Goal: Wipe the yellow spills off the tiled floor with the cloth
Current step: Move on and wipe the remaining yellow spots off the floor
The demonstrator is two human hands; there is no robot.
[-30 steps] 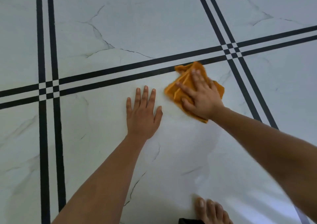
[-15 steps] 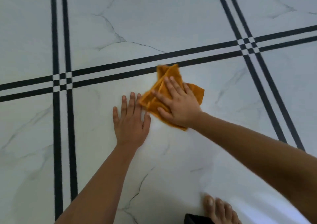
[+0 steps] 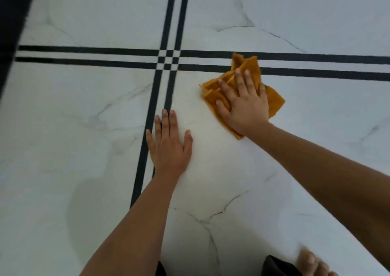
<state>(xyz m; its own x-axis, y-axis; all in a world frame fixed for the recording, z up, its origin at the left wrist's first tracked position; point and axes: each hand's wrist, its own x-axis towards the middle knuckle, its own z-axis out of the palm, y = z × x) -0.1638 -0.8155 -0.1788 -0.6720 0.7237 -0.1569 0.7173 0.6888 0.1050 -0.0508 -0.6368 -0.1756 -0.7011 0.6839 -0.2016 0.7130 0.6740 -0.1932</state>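
Note:
A crumpled orange cloth (image 3: 250, 67) lies on the white marbled tiled floor (image 3: 84, 111), its far corner over a pair of black lines. My right hand (image 3: 242, 102) presses flat on top of the cloth, fingers spread. My left hand (image 3: 168, 144) rests flat on the bare tile to the left of the cloth, palm down, fingers apart, holding nothing. I see no yellow spill on the tiles around the cloth.
Double black lines (image 3: 168, 60) cross just beyond my left hand. A dark edge (image 3: 10, 22) runs along the far left. A bare foot (image 3: 312, 263) shows at the bottom right.
The view has swung, so the line crossing now sits up left of the hands. My right hand has slid the cloth away from my left hand, which stays planted on the tile.

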